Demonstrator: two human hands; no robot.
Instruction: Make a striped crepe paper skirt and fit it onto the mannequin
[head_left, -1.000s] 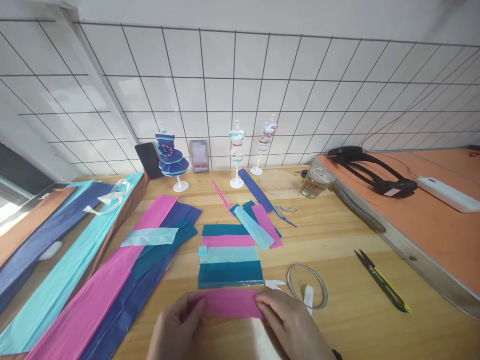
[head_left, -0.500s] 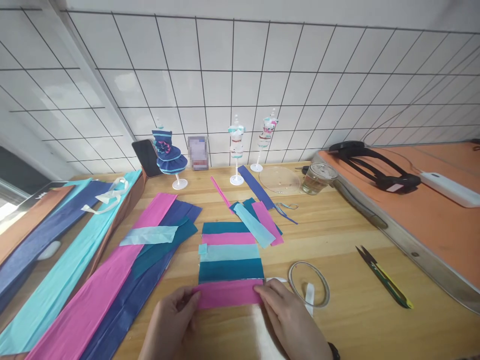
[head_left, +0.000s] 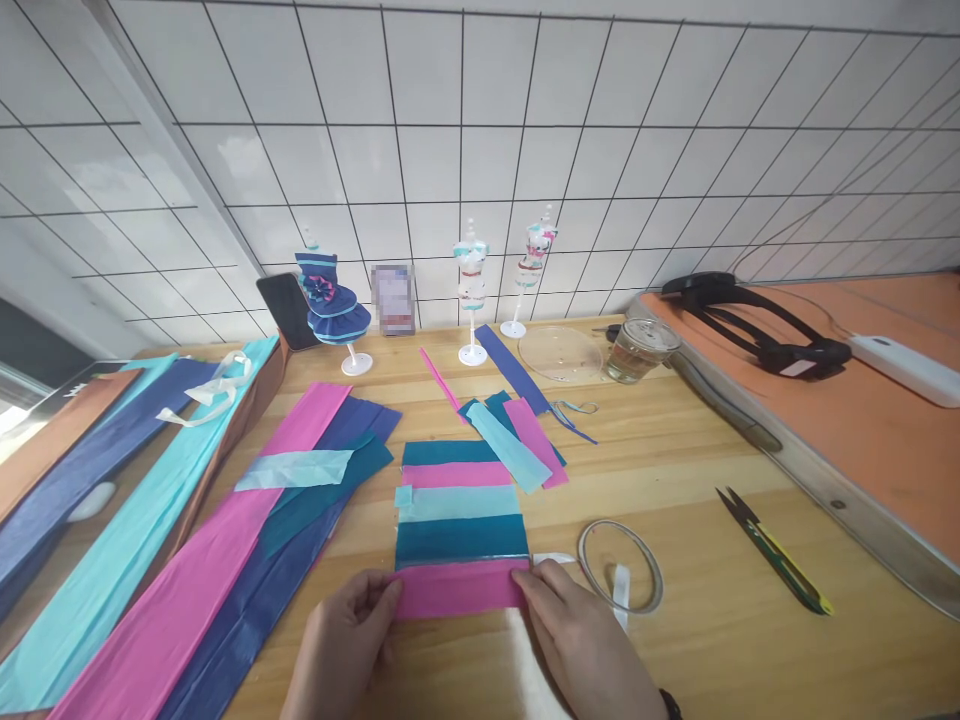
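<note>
A pink strip [head_left: 459, 590] lines the near edge of the striped panel [head_left: 460, 503].

Single head-worn view, looking forward and down from above the near edge of a wooden table [head_left: 675, 540], close over the hands [head_left: 457, 640]; tiled wall [head_left: 442, 170] across the top, farther off

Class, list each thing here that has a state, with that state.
Pink strip, held out flat
Left hand, pinching its left end
Right hand, pinching its right end
Snips, blades apart
Glass, holding liquid
Phone, leaning, screen dark
Tape roll, lying flat
Striped panel, lying flat
Dummy in blue dress, upright
Middle dummy, upright
Right dummy, upright
</note>
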